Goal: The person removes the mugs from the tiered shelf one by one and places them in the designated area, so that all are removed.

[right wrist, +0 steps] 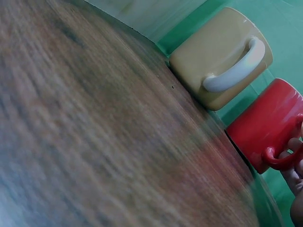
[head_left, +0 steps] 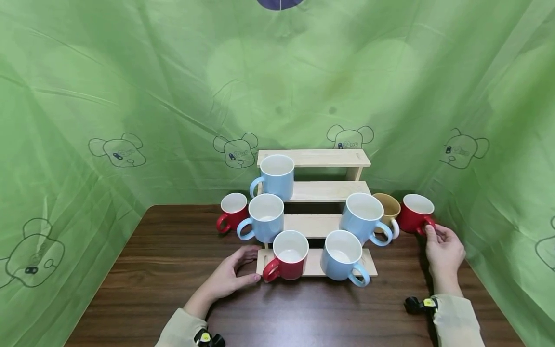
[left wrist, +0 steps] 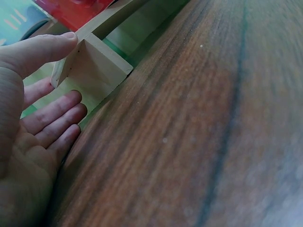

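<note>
Well, you seemed partway along: the wooden rack (head_left: 310, 224) at the frame's centre bore a red mug (head_left: 291, 270) and four light blue mugs (head_left: 275, 187). Off it, apparently left over, stood a second red mug (head_left: 235, 215) left of centre and a tan mug (head_left: 386, 209) right of centre. Farther right, your right hand (head_left: 445, 251) pinched a third red mug (head_left: 409, 219) by its handle; your left hand (head_left: 229, 277) held the rack's near left corner.

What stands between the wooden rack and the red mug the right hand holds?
A tan mug stands between the rack and that red mug, as the head view shows.
</note>
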A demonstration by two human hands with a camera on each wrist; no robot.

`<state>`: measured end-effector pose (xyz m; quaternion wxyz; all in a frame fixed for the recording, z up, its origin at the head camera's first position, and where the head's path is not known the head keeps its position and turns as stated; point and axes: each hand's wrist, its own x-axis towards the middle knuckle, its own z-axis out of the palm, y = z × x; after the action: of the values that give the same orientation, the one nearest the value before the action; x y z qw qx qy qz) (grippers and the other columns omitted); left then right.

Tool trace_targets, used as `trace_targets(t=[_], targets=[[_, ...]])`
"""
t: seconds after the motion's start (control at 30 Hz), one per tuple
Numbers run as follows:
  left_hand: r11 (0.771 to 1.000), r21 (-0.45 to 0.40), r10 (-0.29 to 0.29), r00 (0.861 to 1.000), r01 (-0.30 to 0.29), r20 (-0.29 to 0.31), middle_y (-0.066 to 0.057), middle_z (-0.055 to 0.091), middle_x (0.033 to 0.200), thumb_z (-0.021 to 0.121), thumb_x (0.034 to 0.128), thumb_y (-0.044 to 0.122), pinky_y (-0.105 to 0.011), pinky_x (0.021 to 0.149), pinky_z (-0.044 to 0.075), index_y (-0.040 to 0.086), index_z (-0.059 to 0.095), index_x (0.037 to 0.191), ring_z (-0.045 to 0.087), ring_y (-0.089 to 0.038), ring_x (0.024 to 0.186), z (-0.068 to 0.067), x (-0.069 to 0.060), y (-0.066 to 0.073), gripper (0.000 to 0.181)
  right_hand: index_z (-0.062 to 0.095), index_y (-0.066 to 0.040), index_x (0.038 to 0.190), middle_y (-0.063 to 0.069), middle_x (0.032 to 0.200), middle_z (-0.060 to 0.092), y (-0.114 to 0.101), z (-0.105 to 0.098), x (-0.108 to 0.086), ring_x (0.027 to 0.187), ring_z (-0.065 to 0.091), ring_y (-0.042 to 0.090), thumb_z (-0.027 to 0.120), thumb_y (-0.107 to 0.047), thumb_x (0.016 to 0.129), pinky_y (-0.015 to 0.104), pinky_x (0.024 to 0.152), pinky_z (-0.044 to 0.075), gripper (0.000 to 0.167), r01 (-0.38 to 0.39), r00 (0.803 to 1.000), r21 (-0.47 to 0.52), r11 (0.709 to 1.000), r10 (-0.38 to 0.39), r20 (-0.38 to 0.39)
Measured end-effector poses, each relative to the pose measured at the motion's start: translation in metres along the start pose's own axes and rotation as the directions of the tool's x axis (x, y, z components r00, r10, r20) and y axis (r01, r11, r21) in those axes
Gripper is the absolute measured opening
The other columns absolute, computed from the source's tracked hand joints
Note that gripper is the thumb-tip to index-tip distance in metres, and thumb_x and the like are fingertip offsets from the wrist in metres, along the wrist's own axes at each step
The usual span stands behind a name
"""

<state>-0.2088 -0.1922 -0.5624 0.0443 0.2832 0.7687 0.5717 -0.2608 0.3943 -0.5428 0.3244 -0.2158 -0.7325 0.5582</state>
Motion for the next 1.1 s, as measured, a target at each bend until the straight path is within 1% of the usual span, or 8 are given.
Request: trace_targets(t=[0.13, 0.2, 0.37, 0.43, 0.57, 0.8, 0.97, 1.1], targets=[[1.0, -0.007, 0.005, 1.0, -0.005, 0.004, -0.012, 0.067, 0.146, 0.085, 0.0972, 0.01, -0.039, 0.121, 0.049, 0.002, 0.051, 0.156, 0.063, -0.028, 0.138, 0.0001, 0.0003, -0.0006, 0.068, 0.075, -0.008, 0.111, -0.042, 0.076, 0.062, 0.0026, -0.0006, -0.0002, 0.076, 0.062, -0.023, 0.076, -0.014, 0.103, -0.001, 0.072, 0.051, 0.01, -0.013, 1.0, 0.007, 1.0, 0.013, 0.004], [1.0, -0.007, 0.001, 1.0, -0.001, 0.005, -0.012, 0.067, 0.146, 0.085, 0.0972, 0.01, -0.038, 0.121, 0.049, 0.002, 0.051, 0.156, 0.062, -0.028, 0.138, 0.0, 0.0005, -0.0004, 0.068, 0.075, -0.008, 0.111, -0.042, 0.076, 0.062, 0.004, -0.0008, -0.0002, 0.076, 0.062, -0.023, 0.076, -0.015, 0.103, -0.001, 0.071, 0.05, 0.01, -0.015, 1.0, -0.004, 1.0, 0.015, 0.006], [1.0, -0.006, -0.001, 1.0, 0.001, 0.002, -0.011, 0.067, 0.146, 0.085, 0.097, 0.012, -0.038, 0.12, 0.049, 0.005, 0.051, 0.156, 0.063, -0.028, 0.137, 0.0002, 0.0014, 0.0007, 0.068, 0.074, 0.0, 0.113, -0.046, 0.072, 0.057, 0.0055, -0.0025, -0.0012, 0.073, 0.057, -0.027, 0.076, -0.019, 0.103, -0.002, 0.068, 0.048, 0.022, 0.017, 1.0, -0.084, 0.996, -0.016, 0.013], [1.0, -0.002, 0.001, 1.0, -0.001, 0.002, -0.01, 0.067, 0.146, 0.085, 0.097, 0.012, -0.038, 0.12, 0.05, 0.007, 0.052, 0.156, 0.063, -0.028, 0.137, 0.0008, 0.0021, 0.0008, 0.068, 0.073, 0.002, 0.114, -0.048, 0.072, 0.054, 0.0061, -0.0035, -0.0013, 0.073, 0.056, -0.029, 0.076, -0.02, 0.103, -0.002, 0.068, 0.046, 0.025, 0.034, 0.999, -0.114, 0.993, -0.033, 0.013], [1.0, -0.002, 0.014, 1.0, -0.014, 0.001, -0.01, 0.067, 0.145, 0.085, 0.0971, 0.011, -0.038, 0.12, 0.05, 0.006, 0.052, 0.156, 0.063, -0.028, 0.137, 0.0016, 0.0023, 0.0005, 0.067, 0.074, 0.001, 0.113, -0.049, 0.071, 0.053, 0.0078, -0.0045, -0.0004, 0.073, 0.055, -0.03, 0.076, -0.022, 0.103, -0.003, 0.069, 0.044, 0.025, 0.05, 0.999, -0.128, 0.99, -0.049, 0.014], [1.0, -0.012, 0.012, 1.0, -0.012, -0.003, -0.012, 0.066, 0.146, 0.084, 0.0974, 0.01, -0.038, 0.12, 0.05, 0.007, 0.052, 0.156, 0.063, -0.031, 0.137, 0.0011, 0.0003, 0.0018, 0.066, 0.073, 0.004, 0.117, -0.048, 0.073, 0.055, 0.0094, -0.0028, 0.0011, 0.074, 0.056, -0.028, 0.077, -0.021, 0.102, -0.002, 0.067, 0.045, 0.029, 0.035, 0.999, -0.117, 0.993, -0.032, 0.027], [1.0, -0.014, 0.006, 1.0, -0.006, -0.004, -0.012, 0.066, 0.146, 0.084, 0.0973, 0.011, -0.038, 0.12, 0.05, 0.008, 0.052, 0.156, 0.063, -0.031, 0.137, 0.0005, -0.0002, 0.0013, 0.067, 0.074, -0.004, 0.113, -0.046, 0.075, 0.059, 0.0059, -0.0037, 0.0002, 0.075, 0.058, -0.027, 0.077, -0.019, 0.103, -0.001, 0.067, 0.047, 0.018, 0.02, 0.998, -0.082, 0.996, -0.016, 0.055], [1.0, -0.014, 0.005, 1.0, -0.005, -0.003, -0.012, 0.066, 0.146, 0.085, 0.0972, 0.011, -0.038, 0.12, 0.05, 0.009, 0.053, 0.156, 0.063, -0.03, 0.137, 0.0006, 0.0, -0.0001, 0.067, 0.076, -0.01, 0.108, -0.039, 0.079, 0.066, 0.0026, -0.0055, -0.0003, 0.078, 0.064, -0.022, 0.076, -0.011, 0.102, 0.0, 0.07, 0.051, 0.006, -0.014, 0.996, 0.022, 1.0, 0.012, 0.091]])
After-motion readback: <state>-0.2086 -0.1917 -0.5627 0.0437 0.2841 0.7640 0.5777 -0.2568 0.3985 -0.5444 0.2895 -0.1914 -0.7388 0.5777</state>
